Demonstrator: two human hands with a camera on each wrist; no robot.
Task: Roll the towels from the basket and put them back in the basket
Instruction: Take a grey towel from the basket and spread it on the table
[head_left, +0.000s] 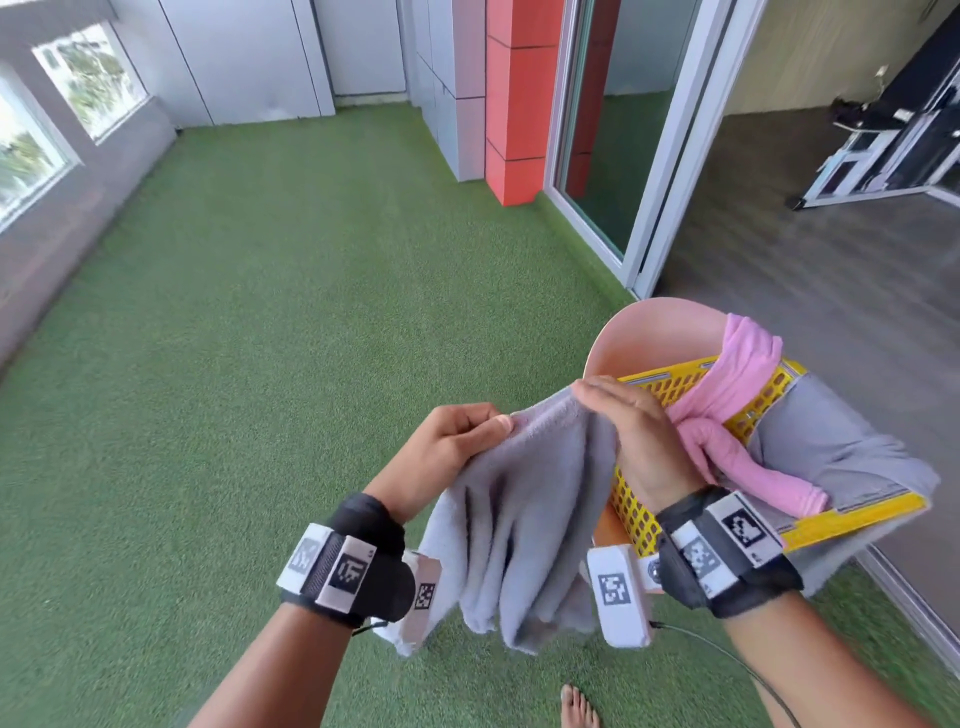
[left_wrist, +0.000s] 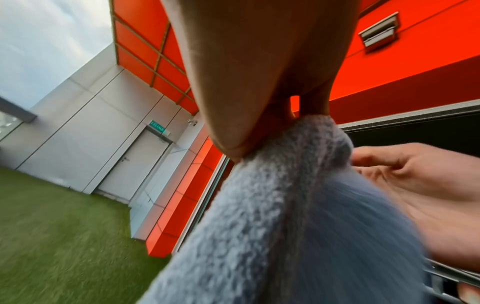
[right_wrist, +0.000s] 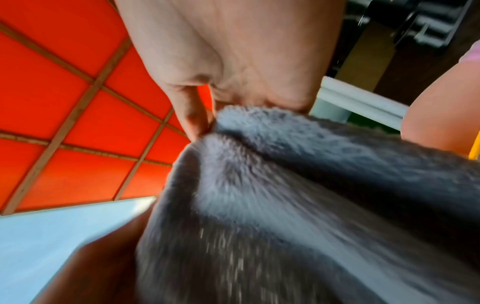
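A grey towel (head_left: 524, 509) hangs in front of me over the turf. My left hand (head_left: 500, 423) pinches its upper left corner between thumb and curled fingers. My right hand (head_left: 592, 397) holds the top edge further right, fingers laid over the cloth. Up close, the left hand (left_wrist: 272, 133) pinches the grey towel (left_wrist: 272, 226), and the right hand (right_wrist: 213, 122) nips the grey towel (right_wrist: 285, 185). To the right stands the yellow lattice basket (head_left: 670, 387). A pink towel (head_left: 743, 374) drapes over its rim and another grey towel (head_left: 836, 447) lies inside.
The basket stands on a pink round chair (head_left: 649, 332). Green artificial turf (head_left: 311, 312) covers the floor ahead. An orange pillar (head_left: 519, 104) and a sliding glass door (head_left: 618, 130) stand beyond. My bare foot (head_left: 579, 706) and a thin cable (head_left: 727, 660) are below.
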